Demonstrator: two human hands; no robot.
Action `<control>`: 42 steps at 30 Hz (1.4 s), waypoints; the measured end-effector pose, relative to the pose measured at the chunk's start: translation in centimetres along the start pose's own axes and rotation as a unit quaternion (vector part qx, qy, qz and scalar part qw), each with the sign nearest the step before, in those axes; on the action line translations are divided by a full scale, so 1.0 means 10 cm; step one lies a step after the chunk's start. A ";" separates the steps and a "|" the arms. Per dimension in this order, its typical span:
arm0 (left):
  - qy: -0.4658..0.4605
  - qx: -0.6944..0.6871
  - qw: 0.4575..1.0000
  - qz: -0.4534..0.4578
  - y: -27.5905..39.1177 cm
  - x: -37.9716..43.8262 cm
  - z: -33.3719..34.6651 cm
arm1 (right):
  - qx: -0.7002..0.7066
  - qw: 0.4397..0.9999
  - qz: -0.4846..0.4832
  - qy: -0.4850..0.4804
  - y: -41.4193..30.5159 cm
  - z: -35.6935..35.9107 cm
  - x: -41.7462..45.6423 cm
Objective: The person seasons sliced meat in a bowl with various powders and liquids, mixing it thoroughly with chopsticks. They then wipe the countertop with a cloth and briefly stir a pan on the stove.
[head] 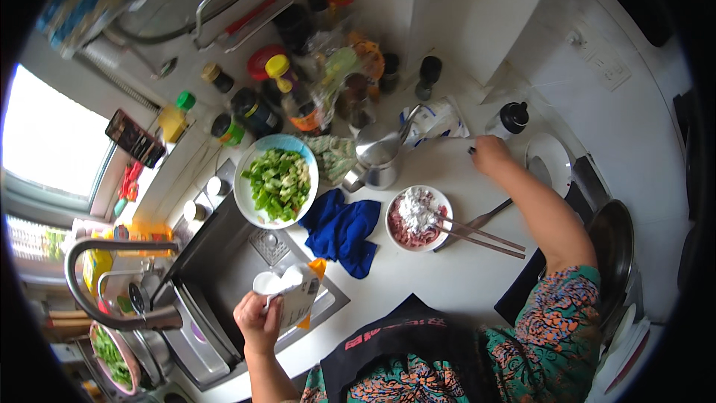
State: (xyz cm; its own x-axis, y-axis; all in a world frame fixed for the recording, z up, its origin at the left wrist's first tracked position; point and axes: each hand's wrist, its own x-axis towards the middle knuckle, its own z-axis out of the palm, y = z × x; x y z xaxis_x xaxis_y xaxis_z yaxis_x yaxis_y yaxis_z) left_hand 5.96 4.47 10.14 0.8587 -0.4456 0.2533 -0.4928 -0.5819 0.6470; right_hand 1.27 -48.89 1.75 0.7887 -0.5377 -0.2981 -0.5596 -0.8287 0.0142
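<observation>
My left hand (256, 322) grips an open-topped white packet with orange corners (299, 296) over the front edge of the sink. My right hand (492, 155) is closed above the back of the counter, with a small dark object (471, 151) at its fingertips. What that object is cannot be made out. Between my hands stands a white bowl of raw sliced meat (404, 229), topped with a heap of white powder (418, 210). Wooden chopsticks (485, 239) rest in the bowl, pointing right. A cleaver-like utensil's dark handle (498, 210) lies partly behind the bowl.
Left of the bowl are a crumpled blue cloth (341, 232) and a plate of chopped green peppers (277, 184). A metal pot (380, 159) stands behind. The sink (224, 260) and its curved faucet (84, 291) are left. Bottles (299, 103) crowd the back; a pan (618, 257) is right.
</observation>
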 end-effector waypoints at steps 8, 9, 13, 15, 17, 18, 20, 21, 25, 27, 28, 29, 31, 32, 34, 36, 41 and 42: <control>-0.052 -0.067 0.993 0.077 0.11 0.23 -0.03 | 0.202 0.951 -0.204 0.111 -0.63 -1.26 -1.13; -0.046 -0.092 0.991 0.081 0.11 0.21 0.00 | 0.214 0.947 -0.223 0.093 -0.90 -1.35 -1.27; -0.077 -0.138 0.982 0.102 0.19 0.21 0.00 | 0.171 0.871 -0.454 0.082 -1.64 -1.34 -1.72; -0.097 -0.143 0.976 0.133 0.24 0.24 -0.01 | 0.134 0.850 -0.507 0.039 -1.90 -1.29 -1.91; -0.107 -0.128 0.972 0.167 0.32 0.26 -0.05 | 0.081 0.829 -0.552 0.039 -2.09 -1.24 -2.00; -0.104 -0.118 0.970 0.186 0.34 0.26 -0.05 | 0.054 0.824 -0.562 0.051 -2.16 -1.20 -2.03; -0.113 -0.116 0.969 0.184 0.40 0.24 -0.08 | 0.048 0.825 -0.563 0.034 -2.25 -1.21 -2.09; -0.118 -0.118 0.969 0.183 0.42 0.23 -0.08 | 0.044 0.826 -0.562 0.025 -2.27 -1.21 -2.11; -0.124 -0.118 0.966 0.196 0.47 0.22 -0.06 | 0.024 0.825 -0.565 0.023 -2.31 -1.23 -2.16; -0.119 -0.118 0.963 0.212 0.46 0.21 -0.02 | 0.009 0.825 -0.565 0.017 -2.31 -1.26 -2.19; -0.116 -0.117 0.962 0.220 0.46 0.21 -0.01 | 0.003 0.825 -0.565 0.013 -2.31 -1.27 -2.20; -0.120 -0.113 0.962 0.218 0.46 0.21 -0.01 | 0.001 0.825 -0.565 0.008 -2.30 -1.29 -2.22; -0.129 -0.105 0.962 0.214 0.46 0.22 -0.02 | -0.001 0.826 -0.564 -0.003 -2.28 -1.32 -2.25; -0.129 -0.105 0.962 0.216 0.47 0.22 -0.02 | -0.009 0.824 -0.566 -0.003 -2.29 -1.33 -2.26; -0.131 -0.106 0.960 0.222 0.47 0.23 -0.01 | -0.023 0.824 -0.566 -0.003 -2.30 -1.34 -2.29; -0.138 -0.109 0.959 0.224 0.50 0.24 -0.01 | -0.034 0.822 -0.569 -0.005 -2.31 -1.34 -2.30; -0.163 -0.092 0.954 0.235 0.58 0.26 0.01 | -0.036 0.815 -0.578 -0.007 -2.32 -1.33 -2.35; -0.173 -0.087 0.951 0.239 0.61 0.27 0.01 | -0.031 0.817 -0.576 0.003 -2.31 -1.32 -2.37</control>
State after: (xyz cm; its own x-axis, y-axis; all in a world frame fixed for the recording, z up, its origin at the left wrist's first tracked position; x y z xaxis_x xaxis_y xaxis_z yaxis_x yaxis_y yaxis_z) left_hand 5.29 -0.35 14.66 0.4294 -0.8462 0.3154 -0.7584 -0.1483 0.6347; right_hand -1.16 -19.03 21.08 0.7844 0.6038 -0.1421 0.5687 -0.7914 -0.2242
